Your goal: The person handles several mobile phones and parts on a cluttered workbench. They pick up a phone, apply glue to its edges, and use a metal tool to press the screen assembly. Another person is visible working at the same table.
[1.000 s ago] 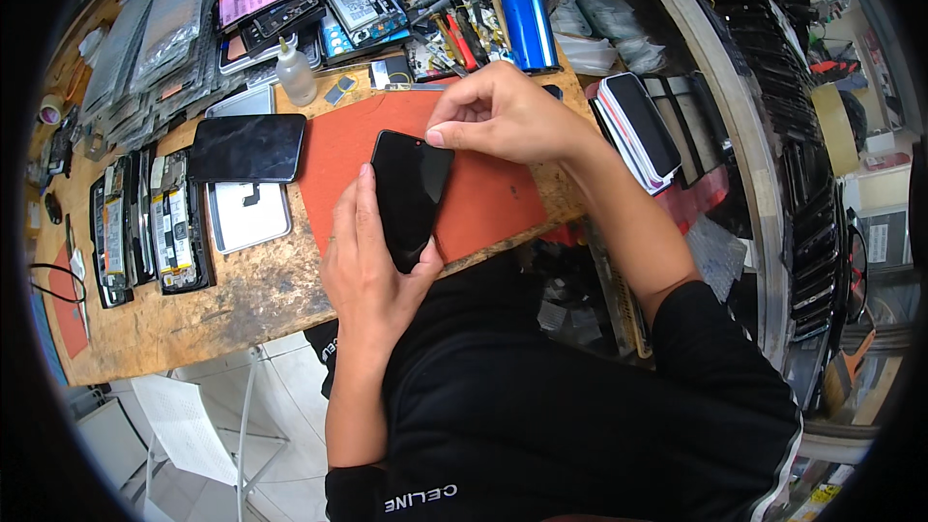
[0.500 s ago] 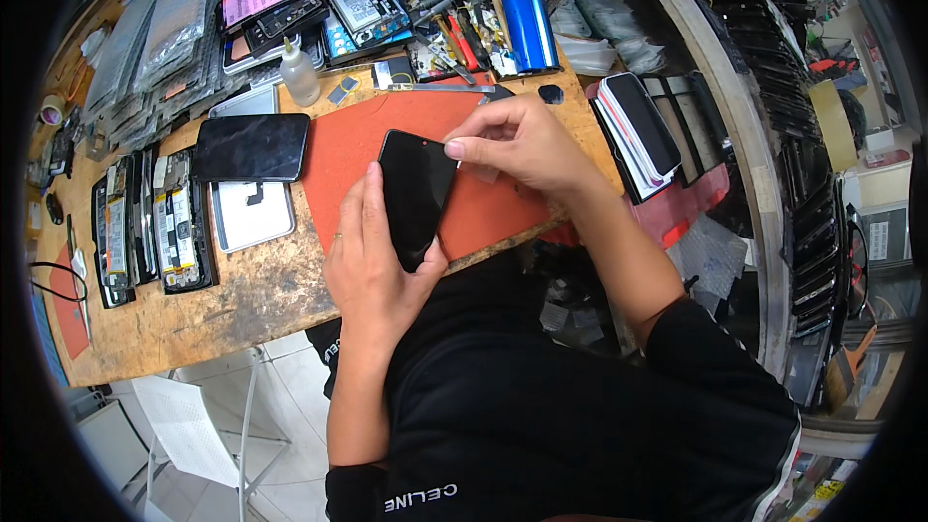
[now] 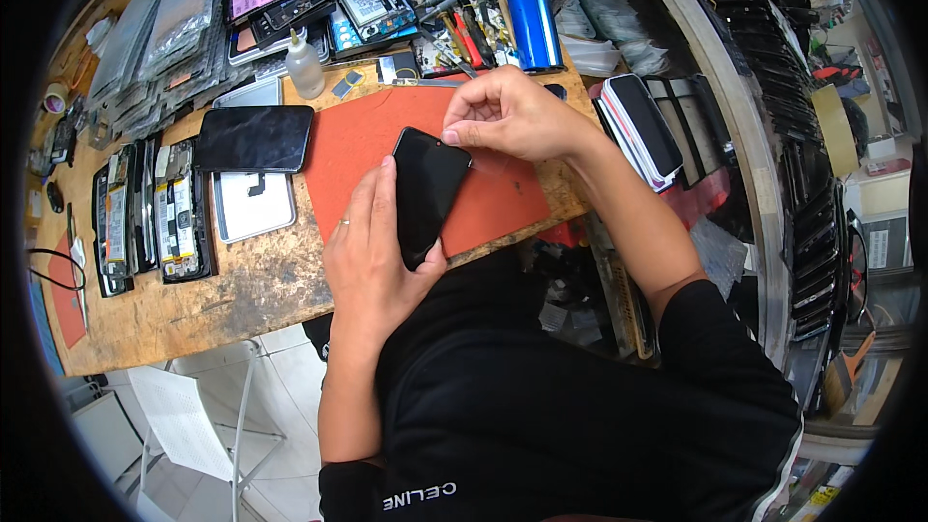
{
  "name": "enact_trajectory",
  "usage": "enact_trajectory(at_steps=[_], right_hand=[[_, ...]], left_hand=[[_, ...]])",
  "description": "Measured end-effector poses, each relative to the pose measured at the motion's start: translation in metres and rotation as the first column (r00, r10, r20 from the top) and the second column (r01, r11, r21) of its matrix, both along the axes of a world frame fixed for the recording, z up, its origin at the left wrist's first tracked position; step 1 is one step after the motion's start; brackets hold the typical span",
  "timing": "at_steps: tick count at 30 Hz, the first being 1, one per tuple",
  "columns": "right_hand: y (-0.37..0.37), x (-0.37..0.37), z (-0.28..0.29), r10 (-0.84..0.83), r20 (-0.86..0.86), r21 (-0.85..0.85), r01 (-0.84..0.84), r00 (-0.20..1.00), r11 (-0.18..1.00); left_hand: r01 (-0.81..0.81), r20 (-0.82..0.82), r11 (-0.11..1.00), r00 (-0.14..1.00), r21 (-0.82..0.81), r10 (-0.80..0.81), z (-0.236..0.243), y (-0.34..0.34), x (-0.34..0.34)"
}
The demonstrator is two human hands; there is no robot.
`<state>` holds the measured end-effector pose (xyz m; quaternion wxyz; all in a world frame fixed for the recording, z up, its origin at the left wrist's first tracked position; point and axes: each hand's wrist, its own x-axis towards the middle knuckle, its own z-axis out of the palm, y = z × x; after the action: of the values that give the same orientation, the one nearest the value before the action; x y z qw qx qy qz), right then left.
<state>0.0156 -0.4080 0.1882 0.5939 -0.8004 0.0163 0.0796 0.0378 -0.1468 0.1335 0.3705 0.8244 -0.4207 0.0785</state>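
My left hand is wrapped round a smartphone with a black screen, fingers along its left edge and thumb at its lower right. The phone is tilted over an orange-red work mat. At its upper right corner, my right hand makes a pinch, thumb and forefinger together. A faint see-through patch shows just below those fingers; what they hold is too thin to make out.
A tablet-like black screen lies left of the mat, beside opened phones with bare batteries. Behind stand a dropper bottle, tools and a blue roll. Stacked phones sit at the right; a white chair is below.
The pinching right hand has risen slightly away from me, staying near the phone's corner. The phone has shifted a little to the right in my left hand's grip.
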Motion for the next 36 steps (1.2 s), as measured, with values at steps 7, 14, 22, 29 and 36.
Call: enact_trajectory(at_steps=[7,14,22,29,36], right_hand=[[0.01,-0.004,-0.013,-0.141,0.076,0.115,0.132,0.987,0.985],[0.022,-0.012,-0.017,-0.259,0.078,0.129,0.248,0.963,0.96],[0.015,-0.005,-0.011,-0.149,0.126,0.064,0.142,0.981,0.988],[0.013,0.005,-0.015,-0.11,0.112,0.07,0.103,0.988,0.992],[0.017,0.015,-0.026,-0.123,0.164,0.032,0.12,0.979,0.992]], left_hand=[[-0.016,-0.031,1.0,0.999,-0.011,0.016,0.001,-0.002,-0.001],[-0.03,-0.018,0.999,0.999,-0.019,0.03,-0.002,-0.001,-0.003],[-0.025,0.011,1.0,1.0,-0.012,0.026,0.001,-0.003,-0.002],[-0.005,0.0,1.0,1.0,0.011,0.005,0.001,-0.001,-0.001],[-0.008,0.005,1.0,1.0,0.029,0.008,0.002,-0.002,0.0]])
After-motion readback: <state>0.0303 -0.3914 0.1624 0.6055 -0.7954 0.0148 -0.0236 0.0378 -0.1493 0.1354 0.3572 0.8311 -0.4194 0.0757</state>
